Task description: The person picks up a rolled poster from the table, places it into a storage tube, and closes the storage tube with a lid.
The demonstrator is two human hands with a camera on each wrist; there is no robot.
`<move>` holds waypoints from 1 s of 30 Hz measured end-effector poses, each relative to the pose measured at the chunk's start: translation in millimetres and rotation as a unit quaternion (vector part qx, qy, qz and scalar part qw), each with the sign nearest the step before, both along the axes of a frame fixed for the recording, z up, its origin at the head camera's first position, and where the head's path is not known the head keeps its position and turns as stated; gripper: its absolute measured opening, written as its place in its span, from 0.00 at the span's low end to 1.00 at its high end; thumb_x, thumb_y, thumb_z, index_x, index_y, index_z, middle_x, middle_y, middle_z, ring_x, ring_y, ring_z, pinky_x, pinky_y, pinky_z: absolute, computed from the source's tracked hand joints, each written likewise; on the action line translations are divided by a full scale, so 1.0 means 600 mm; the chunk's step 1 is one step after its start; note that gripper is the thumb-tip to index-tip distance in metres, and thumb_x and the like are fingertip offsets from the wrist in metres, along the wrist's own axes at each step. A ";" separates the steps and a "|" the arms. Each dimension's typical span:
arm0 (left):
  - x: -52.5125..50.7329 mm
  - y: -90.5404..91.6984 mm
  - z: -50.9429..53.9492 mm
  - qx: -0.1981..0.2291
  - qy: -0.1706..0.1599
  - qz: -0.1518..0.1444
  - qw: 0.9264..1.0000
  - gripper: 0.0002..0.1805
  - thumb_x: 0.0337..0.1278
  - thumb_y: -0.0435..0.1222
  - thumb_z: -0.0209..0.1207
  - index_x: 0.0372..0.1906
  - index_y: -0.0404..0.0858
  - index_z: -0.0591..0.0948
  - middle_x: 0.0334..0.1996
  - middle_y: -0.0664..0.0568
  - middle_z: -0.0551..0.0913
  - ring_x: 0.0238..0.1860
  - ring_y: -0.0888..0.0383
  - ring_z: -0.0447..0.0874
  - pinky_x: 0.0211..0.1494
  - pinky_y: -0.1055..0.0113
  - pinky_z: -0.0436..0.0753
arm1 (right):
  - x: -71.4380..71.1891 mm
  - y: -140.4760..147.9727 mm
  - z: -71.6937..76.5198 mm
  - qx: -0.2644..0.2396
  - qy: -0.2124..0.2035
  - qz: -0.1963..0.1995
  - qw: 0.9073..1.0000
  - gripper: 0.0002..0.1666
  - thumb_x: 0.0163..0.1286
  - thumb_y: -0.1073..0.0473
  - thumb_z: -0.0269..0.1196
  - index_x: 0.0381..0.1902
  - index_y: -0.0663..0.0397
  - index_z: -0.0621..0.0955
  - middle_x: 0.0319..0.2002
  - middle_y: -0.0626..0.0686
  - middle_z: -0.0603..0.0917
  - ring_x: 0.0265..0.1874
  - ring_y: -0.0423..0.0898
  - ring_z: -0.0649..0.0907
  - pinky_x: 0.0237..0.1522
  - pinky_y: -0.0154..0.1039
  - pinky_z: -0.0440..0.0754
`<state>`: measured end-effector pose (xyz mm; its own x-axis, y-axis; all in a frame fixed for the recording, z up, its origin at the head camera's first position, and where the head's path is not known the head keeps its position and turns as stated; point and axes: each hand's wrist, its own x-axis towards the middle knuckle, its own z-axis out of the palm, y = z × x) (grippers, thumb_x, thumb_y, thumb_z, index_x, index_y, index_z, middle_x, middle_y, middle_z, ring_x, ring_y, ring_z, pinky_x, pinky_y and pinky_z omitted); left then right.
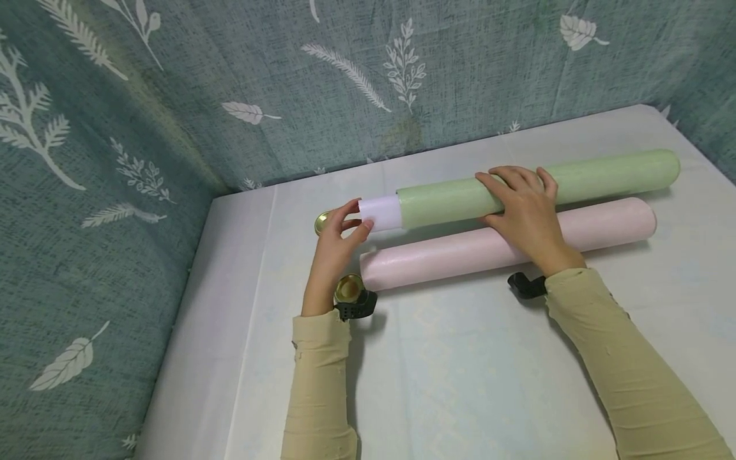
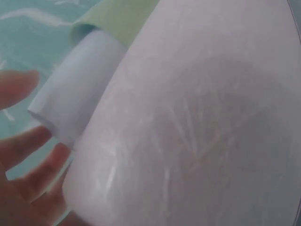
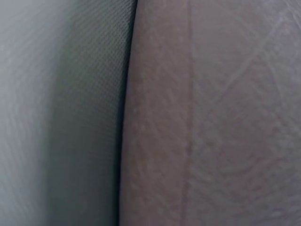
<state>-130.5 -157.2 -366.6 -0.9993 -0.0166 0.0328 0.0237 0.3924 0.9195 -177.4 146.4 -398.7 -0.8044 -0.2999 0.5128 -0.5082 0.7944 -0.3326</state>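
A long pale green roll (image 1: 609, 176) lies across the far part of the table, and a white inner tube (image 1: 382, 213) sticks out of its left end. My left hand (image 1: 335, 245) holds that white tube by its end, thumb on the near side and fingers beyond. In the left wrist view its fingers (image 2: 40, 174) lie around the tube's rim. My right hand (image 1: 528, 214) grips the green roll near its middle from above, fingers over the far side. A pink roll (image 1: 448, 255) rests in front of the green one, under my right hand. The right wrist view shows only blurred close surfaces.
One gold-coloured round piece (image 1: 349, 289) lies by the pink roll's left end. Another gold-coloured round piece (image 1: 322, 223) is partly hidden behind my left hand. The table's white cloth (image 1: 460, 370) reaches a leaf-patterned green curtain (image 1: 345, 83) at the back and left.
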 end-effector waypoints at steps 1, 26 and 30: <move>-0.004 -0.001 -0.006 -0.004 0.001 -0.006 1.000 0.32 0.52 0.49 0.58 0.62 0.47 0.65 0.55 0.56 0.66 0.52 0.58 0.70 0.46 0.63 0.76 | 0.000 0.000 0.000 0.000 0.001 0.001 1.000 0.43 0.40 0.59 0.74 0.58 0.44 0.72 0.54 0.52 0.71 0.57 0.54 0.64 0.61 0.55 0.42; 0.016 0.049 0.022 -0.027 -0.010 -0.115 0.993 0.25 0.59 0.41 0.54 0.61 0.44 0.66 0.57 0.52 0.71 0.53 0.57 0.71 0.52 0.60 0.71 | -0.001 0.000 0.000 0.000 0.018 0.013 1.000 0.43 0.38 0.57 0.75 0.56 0.44 0.73 0.54 0.51 0.72 0.56 0.53 0.65 0.61 0.55 0.43; 0.002 0.040 -0.002 -0.037 -0.002 -0.116 0.993 0.23 0.58 0.45 0.54 0.59 0.48 0.69 0.54 0.58 0.74 0.52 0.62 0.71 0.52 0.60 0.70 | -0.001 0.000 -0.001 0.000 0.020 0.012 1.000 0.43 0.38 0.57 0.75 0.56 0.44 0.73 0.54 0.51 0.72 0.56 0.53 0.65 0.60 0.55 0.43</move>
<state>-129.0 -133.1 -367.6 -0.9760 0.2165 0.0220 0.1183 0.4430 0.8887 -178.1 146.6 -399.4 -0.7754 -0.3190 0.5450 -0.5408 0.7812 -0.3121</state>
